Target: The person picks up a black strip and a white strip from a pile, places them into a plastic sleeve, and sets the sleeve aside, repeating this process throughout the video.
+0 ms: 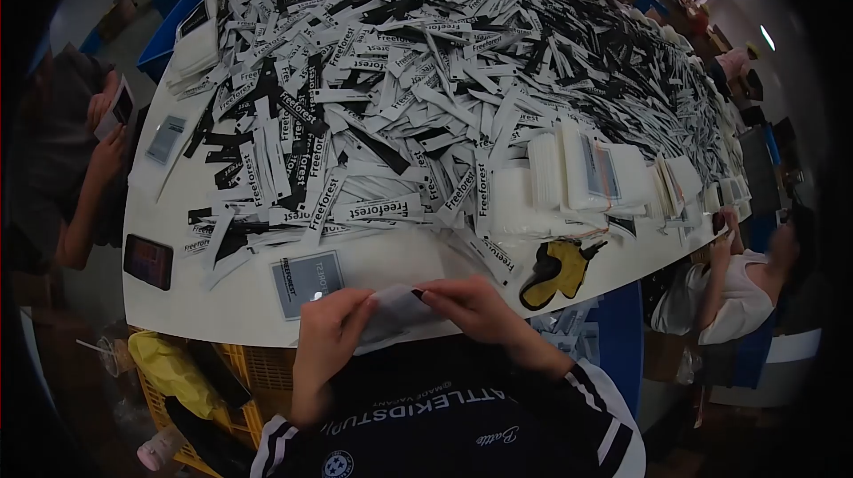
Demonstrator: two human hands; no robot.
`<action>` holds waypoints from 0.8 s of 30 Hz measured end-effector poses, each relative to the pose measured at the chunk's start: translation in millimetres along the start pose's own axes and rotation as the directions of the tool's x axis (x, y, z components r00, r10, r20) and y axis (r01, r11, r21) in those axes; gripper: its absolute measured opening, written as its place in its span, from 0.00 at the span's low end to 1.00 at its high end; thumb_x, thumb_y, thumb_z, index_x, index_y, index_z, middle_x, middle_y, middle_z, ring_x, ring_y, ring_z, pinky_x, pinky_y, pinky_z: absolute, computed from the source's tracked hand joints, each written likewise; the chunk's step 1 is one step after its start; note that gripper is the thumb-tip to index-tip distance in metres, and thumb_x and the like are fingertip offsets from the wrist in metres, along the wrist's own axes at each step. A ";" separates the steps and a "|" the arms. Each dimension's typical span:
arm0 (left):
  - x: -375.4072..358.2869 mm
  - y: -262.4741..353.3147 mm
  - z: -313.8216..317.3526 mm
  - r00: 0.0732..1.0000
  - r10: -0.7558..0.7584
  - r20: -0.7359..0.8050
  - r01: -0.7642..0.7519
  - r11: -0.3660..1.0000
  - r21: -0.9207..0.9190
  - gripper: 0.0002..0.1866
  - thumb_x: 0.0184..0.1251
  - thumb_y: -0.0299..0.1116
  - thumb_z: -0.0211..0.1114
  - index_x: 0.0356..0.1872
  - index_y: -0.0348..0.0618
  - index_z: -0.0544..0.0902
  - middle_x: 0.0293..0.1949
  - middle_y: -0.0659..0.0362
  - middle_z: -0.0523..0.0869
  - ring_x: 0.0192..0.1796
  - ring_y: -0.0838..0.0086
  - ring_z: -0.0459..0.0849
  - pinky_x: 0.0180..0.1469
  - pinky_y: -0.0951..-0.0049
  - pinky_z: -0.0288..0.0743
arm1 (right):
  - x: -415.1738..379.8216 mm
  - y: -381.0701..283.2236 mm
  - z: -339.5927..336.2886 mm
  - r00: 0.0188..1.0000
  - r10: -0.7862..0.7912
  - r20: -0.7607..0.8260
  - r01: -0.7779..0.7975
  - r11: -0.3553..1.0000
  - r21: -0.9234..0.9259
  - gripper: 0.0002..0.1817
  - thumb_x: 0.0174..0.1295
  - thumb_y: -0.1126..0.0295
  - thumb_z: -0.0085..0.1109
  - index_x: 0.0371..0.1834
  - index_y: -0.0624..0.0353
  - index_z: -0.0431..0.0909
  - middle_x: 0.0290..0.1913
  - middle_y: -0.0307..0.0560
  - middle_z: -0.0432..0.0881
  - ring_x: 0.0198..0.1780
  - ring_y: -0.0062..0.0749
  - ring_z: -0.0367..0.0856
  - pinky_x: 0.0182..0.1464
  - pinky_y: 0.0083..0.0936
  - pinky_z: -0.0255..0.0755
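Close to my body at the table's front edge, both hands hold a thin translucent plastic bag (391, 311). My left hand (333, 329) pinches its left side between thumb and fingers. Opposite it, my right hand (471, 307) is closed on the bag's upper right edge, where a small dark spot shows at the fingertips. Just beyond my left hand lies a flat grey printed bag (306, 284). Past it spreads a big heap of narrow white and black packets (400, 78), many printed "Freeforest".
Stacks of clear bags (591, 176) and a yellow-and-black glove-like item (560, 271) lie to the right. A phone (148, 262) rests at the left edge. Yellow crates (267, 367) stand below. Other people sit left, right and at the far side.
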State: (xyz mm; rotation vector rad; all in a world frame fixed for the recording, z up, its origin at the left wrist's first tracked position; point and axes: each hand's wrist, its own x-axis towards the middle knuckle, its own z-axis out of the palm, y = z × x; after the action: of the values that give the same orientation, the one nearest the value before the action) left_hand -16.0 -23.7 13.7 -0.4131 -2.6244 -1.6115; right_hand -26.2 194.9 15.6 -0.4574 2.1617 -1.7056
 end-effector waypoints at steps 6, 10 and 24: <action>-4.3 6.6 8.0 0.986 0.082 0.146 -0.079 0.997 -0.027 0.04 0.58 0.28 0.63 0.31 0.37 0.80 0.24 0.53 0.81 0.23 0.63 0.80 0.24 0.72 0.71 | 14.1 50.7 5.0 0.874 0.098 0.476 -0.210 0.960 0.188 0.15 0.57 0.70 0.62 0.46 0.65 0.79 0.29 0.35 0.81 0.29 0.13 0.72 0.31 0.15 0.67; -7.4 2.2 -1.8 0.936 -0.010 0.352 0.017 1.000 -0.018 0.06 0.57 0.29 0.64 0.29 0.37 0.79 0.22 0.54 0.80 0.22 0.62 0.79 0.24 0.72 0.71 | 14.0 46.2 6.7 0.844 0.122 0.522 -0.237 0.958 0.160 0.10 0.58 0.70 0.60 0.40 0.62 0.82 0.25 0.32 0.79 0.27 0.13 0.70 0.30 0.14 0.65; -1.2 4.2 32.2 0.970 0.241 0.034 -0.230 0.955 -0.188 0.12 0.48 0.28 0.71 0.31 0.38 0.77 0.31 0.54 0.81 0.33 0.62 0.81 0.35 0.69 0.75 | -26.9 -18.7 -47.5 0.987 -0.109 0.119 0.143 0.932 -0.333 0.08 0.53 0.70 0.64 0.34 0.59 0.82 0.24 0.47 0.80 0.24 0.36 0.80 0.28 0.23 0.73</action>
State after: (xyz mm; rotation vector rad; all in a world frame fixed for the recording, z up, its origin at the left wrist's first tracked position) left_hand -10.3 6.2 2.4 -0.7593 -2.3608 -1.7863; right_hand -23.6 243.9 45.9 -0.7707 2.4058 -1.3326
